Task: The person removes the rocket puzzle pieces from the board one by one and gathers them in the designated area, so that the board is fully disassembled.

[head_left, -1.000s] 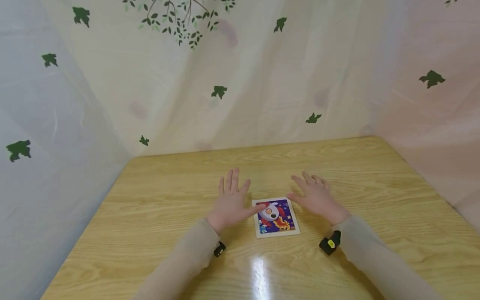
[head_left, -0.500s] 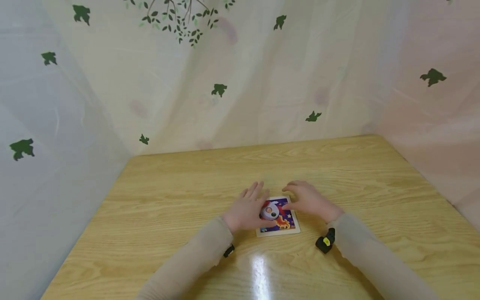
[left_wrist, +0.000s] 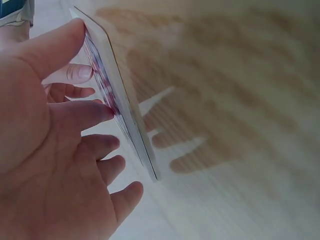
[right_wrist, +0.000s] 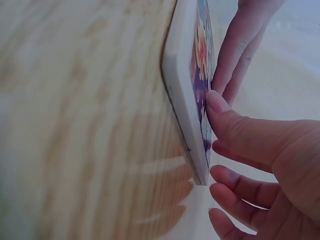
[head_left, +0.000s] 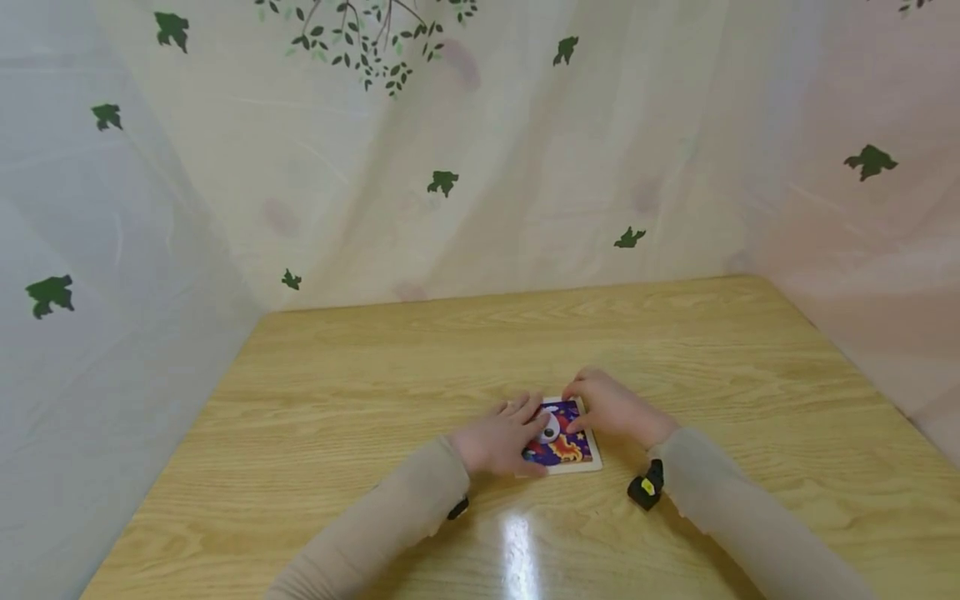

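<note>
Showing orange flames and yellow stars on purple, a thin, square, white-edged board (head_left: pixel 567 451) lay flat on a shiny, yellow-brown wooden table (head_left: pixel 337 400). The left hand (head_left: pixel 498 437) reached over the board's left side, fingers loose and spread, thumb at the near edge and one fingertip touching the top. The right hand (head_left: pixel 621 412) had its thumb on the top too, with the other fingers loose by the far right corner. Beige cloth sleeves (head_left: pixel 738 504) covered both arms. Behind the table hung pale cloth (head_left: pixel 517 125) with dark green birds (head_left: pixel 442 182)
</note>
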Demonstrator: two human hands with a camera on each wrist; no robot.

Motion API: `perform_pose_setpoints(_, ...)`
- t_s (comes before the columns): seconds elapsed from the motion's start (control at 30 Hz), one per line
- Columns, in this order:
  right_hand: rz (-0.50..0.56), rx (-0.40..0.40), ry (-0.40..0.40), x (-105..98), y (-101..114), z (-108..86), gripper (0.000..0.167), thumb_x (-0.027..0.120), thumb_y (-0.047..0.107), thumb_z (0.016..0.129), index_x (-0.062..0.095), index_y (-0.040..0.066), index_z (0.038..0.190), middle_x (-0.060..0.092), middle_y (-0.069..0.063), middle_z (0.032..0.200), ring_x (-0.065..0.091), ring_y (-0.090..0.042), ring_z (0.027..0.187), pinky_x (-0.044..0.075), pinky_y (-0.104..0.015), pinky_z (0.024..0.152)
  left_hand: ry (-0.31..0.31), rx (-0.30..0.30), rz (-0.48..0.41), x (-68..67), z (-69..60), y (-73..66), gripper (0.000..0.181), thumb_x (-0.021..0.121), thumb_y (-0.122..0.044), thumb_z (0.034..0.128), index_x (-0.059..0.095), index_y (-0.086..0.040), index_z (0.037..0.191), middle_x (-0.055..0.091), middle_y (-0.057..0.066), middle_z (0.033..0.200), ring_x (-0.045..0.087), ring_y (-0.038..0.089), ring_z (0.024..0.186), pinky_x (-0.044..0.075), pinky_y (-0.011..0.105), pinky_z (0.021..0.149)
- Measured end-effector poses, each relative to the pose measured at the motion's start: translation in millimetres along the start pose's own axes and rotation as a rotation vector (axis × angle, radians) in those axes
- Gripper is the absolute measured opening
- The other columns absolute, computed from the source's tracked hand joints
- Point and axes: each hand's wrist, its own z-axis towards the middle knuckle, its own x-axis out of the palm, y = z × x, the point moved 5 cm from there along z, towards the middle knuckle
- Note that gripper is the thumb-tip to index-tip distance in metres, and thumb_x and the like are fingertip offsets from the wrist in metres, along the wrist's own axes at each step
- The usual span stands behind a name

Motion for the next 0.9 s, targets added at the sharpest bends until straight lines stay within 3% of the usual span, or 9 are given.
perform_pose_setpoints(0.17, -0.001, -0.018, 0.015, -1.3, 4.0, 0.1, 0.032, 0.076, 0.02, 0.08, 0.066, 0.002, 0.105, 0.06, -0.008, 0.099, 0.057, -0.021, 0.092, 0.048, -0.044, 0.09, 0.003, 0.03, 0.005, -1.1, -2.3, -4.5, 0.078, 0.05, -0.055, 0.0914, 0.02, -0.018, 0.152, 0.012, 0.001, 0.159, 0.011, 0.017, 0.147, 0.018, 0.037, 0.118)
perform_pose_setpoints(0.37, 0.015, -0.003, 0.022, -3.6, 5.1, 1.0, 0.032, 0.076, 0.018, 0.08, 0.065, 0.0, 0.104, 0.059, -0.007, 0.096, 0.056, -0.02, 0.089, 0.048, -0.043, 0.088, 0.011, 0.063, -0.013, -2.4, -2.3, -5.5, 0.074, 0.051, -0.05, 0.0932, 0.021, -0.016, 0.152, 0.013, 0.002, 0.159, 0.014, 0.017, 0.146, 0.021, 0.035, 0.117)
perform_pose_setpoints(0.67, 0.051, -0.025, 0.046, -5.1, -4.8, 10.8, 0.027, 0.076, 0.014, 0.079, 0.06, 0.005, 0.098, 0.056, -0.005, 0.091, 0.051, -0.018, 0.085, 0.047, -0.039, 0.083, 0.009, 0.092, -0.067, -6.4, 4.4, -2.7, 0.061, 0.055, -0.04, 0.0941, 0.03, -0.029, 0.149, 0.015, 0.005, 0.159, 0.014, 0.02, 0.146, 0.022, 0.035, 0.117)
perform_pose_setpoints(0.9, 0.077, -0.036, 0.059, -7.6, -14.2, 17.5, 0.023, 0.076, 0.013, 0.079, 0.059, 0.007, 0.093, 0.05, -0.004, 0.086, 0.046, -0.017, 0.078, 0.041, -0.032, 0.072, 0.016, 0.08, -0.082, -9.8, 12.3, -1.6, 0.06, 0.055, -0.04, 0.0942, 0.03, -0.03, 0.149, 0.014, 0.004, 0.159, 0.014, 0.02, 0.146, 0.022, 0.035, 0.117)
